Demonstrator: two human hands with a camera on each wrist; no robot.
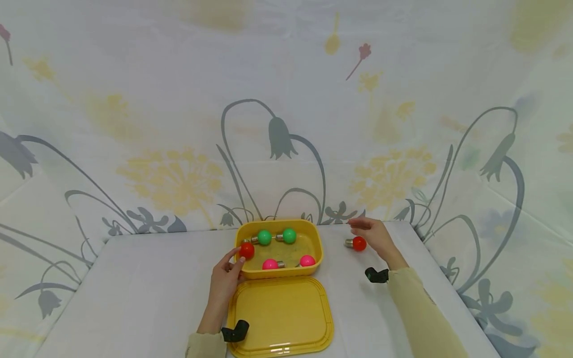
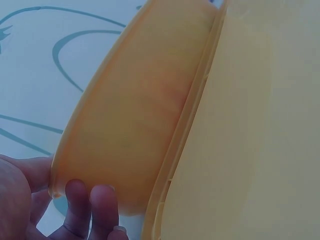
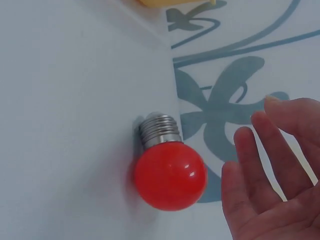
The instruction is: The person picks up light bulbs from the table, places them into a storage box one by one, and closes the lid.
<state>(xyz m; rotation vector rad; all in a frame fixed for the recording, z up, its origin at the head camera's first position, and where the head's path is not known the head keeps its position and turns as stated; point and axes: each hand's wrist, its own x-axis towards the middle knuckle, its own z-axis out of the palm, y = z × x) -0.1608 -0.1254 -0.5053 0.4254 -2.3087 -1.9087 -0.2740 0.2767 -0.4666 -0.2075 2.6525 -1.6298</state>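
Note:
My left hand (image 1: 224, 278) grips the left front corner of a yellow plastic box (image 1: 277, 274). In the left wrist view its fingers (image 2: 104, 210) lie against the box's outer wall. A red bulb (image 1: 246, 251) inside the box is right at that hand's thumb and fingertips. To the right of the box, another red bulb (image 1: 359, 243) lies on its side on the white table, its metal screw base pointing left. My right hand (image 1: 375, 237) hovers beside this loose bulb, fingers extended and apart from it in the right wrist view, holding nothing.
Two green bulbs (image 1: 264, 237) lie at the back of the box, and two pink bulbs (image 1: 270, 264) near its front wall. A flat yellow lid (image 1: 282, 313) rests on the table (image 1: 147, 293) in front. Behind hangs a flower-printed cloth (image 1: 286, 74).

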